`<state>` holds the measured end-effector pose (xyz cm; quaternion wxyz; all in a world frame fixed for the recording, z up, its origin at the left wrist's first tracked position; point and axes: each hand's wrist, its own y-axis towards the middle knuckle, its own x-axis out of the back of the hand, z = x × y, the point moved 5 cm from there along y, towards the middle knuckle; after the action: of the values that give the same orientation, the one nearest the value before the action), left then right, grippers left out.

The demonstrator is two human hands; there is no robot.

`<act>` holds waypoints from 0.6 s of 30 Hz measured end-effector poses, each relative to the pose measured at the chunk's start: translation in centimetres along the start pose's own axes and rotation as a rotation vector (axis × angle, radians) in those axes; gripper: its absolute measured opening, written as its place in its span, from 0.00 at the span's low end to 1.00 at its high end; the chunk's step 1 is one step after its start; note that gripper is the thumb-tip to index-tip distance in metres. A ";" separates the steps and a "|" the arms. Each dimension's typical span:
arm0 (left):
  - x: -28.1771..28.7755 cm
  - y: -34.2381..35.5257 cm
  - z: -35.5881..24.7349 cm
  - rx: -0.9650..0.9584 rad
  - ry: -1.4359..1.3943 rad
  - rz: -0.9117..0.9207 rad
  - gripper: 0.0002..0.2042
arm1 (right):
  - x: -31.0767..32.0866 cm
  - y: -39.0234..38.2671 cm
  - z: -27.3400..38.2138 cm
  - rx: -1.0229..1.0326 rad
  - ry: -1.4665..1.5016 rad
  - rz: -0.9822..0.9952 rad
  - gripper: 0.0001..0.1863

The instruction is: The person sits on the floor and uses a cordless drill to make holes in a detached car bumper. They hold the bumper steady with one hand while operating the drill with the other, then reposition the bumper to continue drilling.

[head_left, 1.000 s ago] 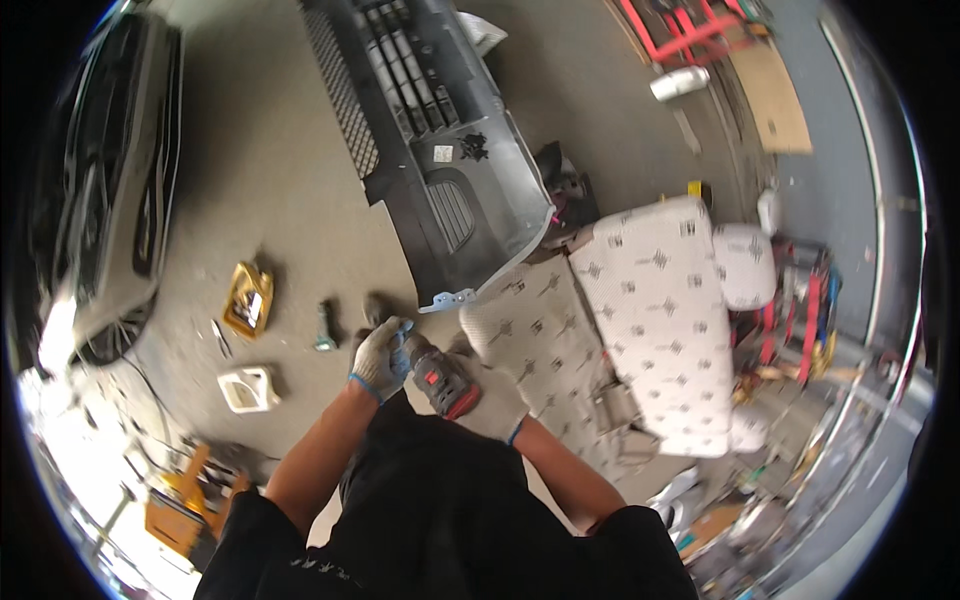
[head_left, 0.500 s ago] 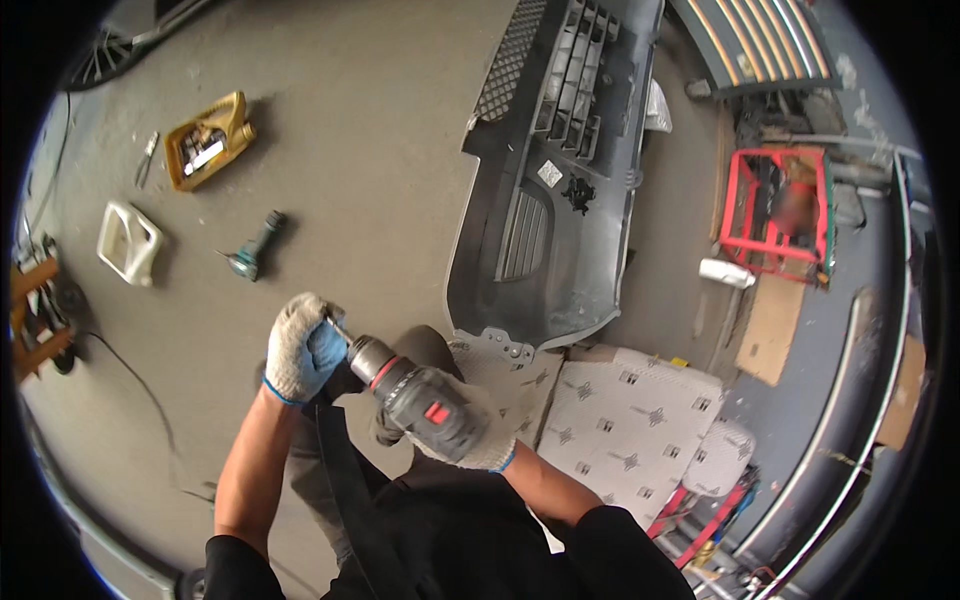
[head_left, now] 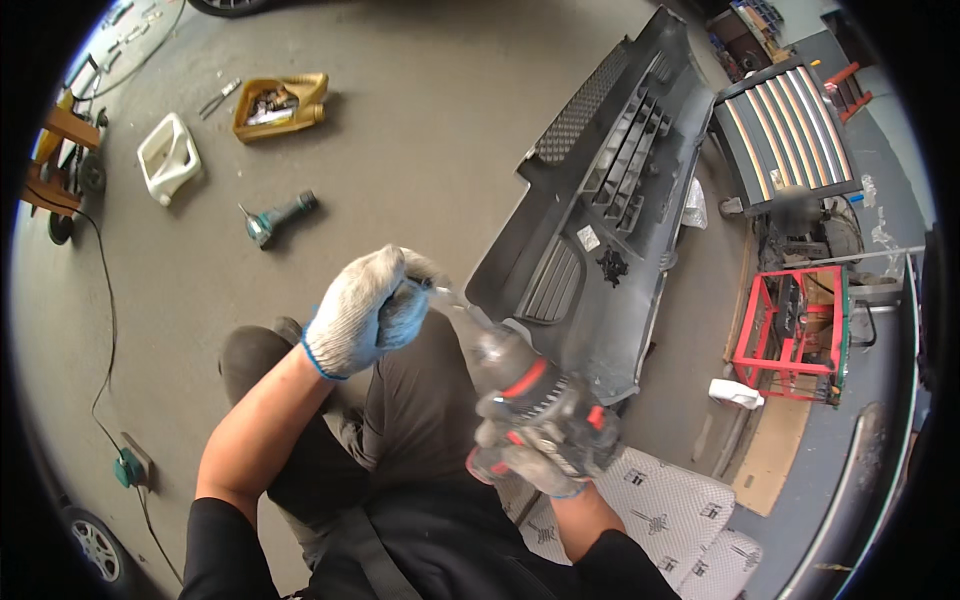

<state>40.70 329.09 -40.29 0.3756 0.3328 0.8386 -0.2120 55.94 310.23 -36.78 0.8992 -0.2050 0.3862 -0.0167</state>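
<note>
My right hand, in a light knit glove, is wrapped round the grip of a black and grey cordless drill with a red ring. The drill points up and left, its front end blurred by motion. At its tip is my left hand, in a white glove with a blue palm. Its fingers are closed by the bit, round something small and dark that I cannot make out. Beyond the drill lies a large grey car bumper with grilles, its near end close to the drill.
On the floor ahead lie a teal power tool, a yellow cut-open jug with small parts, a white cut-open jug and pliers. A patterned pad lies near right, below a red frame. A cable runs along the left.
My view has turned, so the bumper and floor items sit further right. The drill has swung to the right with my right hand. My left hand stays closed near its tip.
</note>
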 end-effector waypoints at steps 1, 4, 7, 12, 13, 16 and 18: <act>-1.0 0.4 0.5 0.036 -0.057 -0.003 0.25 | 1.3 -1.4 0.8 0.038 -0.014 -0.066 0.33; -0.3 3.0 2.7 0.137 -0.150 -0.089 0.20 | 4.3 -5.4 2.7 0.180 -0.091 -0.246 0.32; -1.0 2.4 5.7 0.309 -0.344 0.109 0.15 | 5.8 -7.5 2.7 0.322 -0.343 -0.247 0.32; -0.3 -0.7 5.4 0.142 -0.292 -0.184 0.14 | 7.6 -10.8 1.2 0.466 -0.435 -0.249 0.31; 1.6 -0.9 4.2 0.127 -0.251 -0.339 0.14 | 8.1 -11.4 0.8 0.432 -0.368 -0.306 0.32; 4.3 -2.2 2.7 0.132 -0.153 -0.641 0.09 | 8.9 -12.6 0.4 0.404 -0.356 -0.451 0.34; 5.9 -2.9 3.0 0.081 -0.213 -0.665 0.07 | 9.5 -12.9 -0.1 0.352 -0.325 -0.481 0.33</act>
<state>37.19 327.65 -46.44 0.3576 0.0320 0.8482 -0.3894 64.17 296.64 -38.48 0.9409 -0.1320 0.1695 -0.2619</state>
